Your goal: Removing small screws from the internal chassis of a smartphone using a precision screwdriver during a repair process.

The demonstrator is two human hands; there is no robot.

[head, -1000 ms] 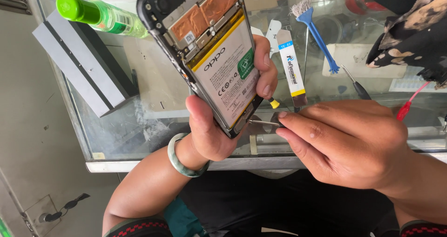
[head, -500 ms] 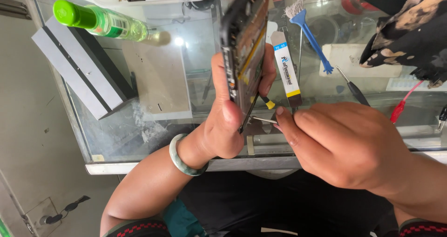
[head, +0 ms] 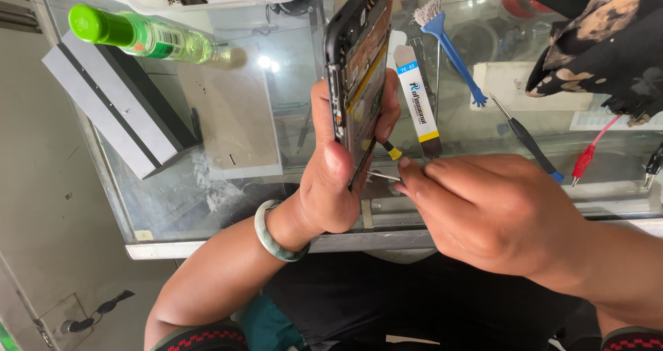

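My left hand (head: pixel 338 178) grips an opened black smartphone (head: pixel 359 75) with its back cover off, turned nearly edge-on so the battery and circuit side faces right. A pale green bangle (head: pixel 271 235) sits on that wrist. My right hand (head: pixel 497 209) pinches thin metal tweezers (head: pixel 381 176), whose tips touch the phone's lower edge. A small yellow-tipped tool (head: pixel 391 151) lies just behind the tweezers.
Glass counter (head: pixel 228 206) with a metal front edge. On it: a green-capped bottle (head: pixel 141 37), grey box (head: pixel 110 109), white and blue pry tool (head: pixel 416 106), blue brush tool (head: pixel 452 51), black screwdriver (head: pixel 528 144), red clip lead (head: pixel 587 158), dark patterned cloth (head: pixel 608 44).
The phone has been rotated from showing its open back to the camera to nearly edge-on. My right hand with the tweezers stays at the phone's lower edge.
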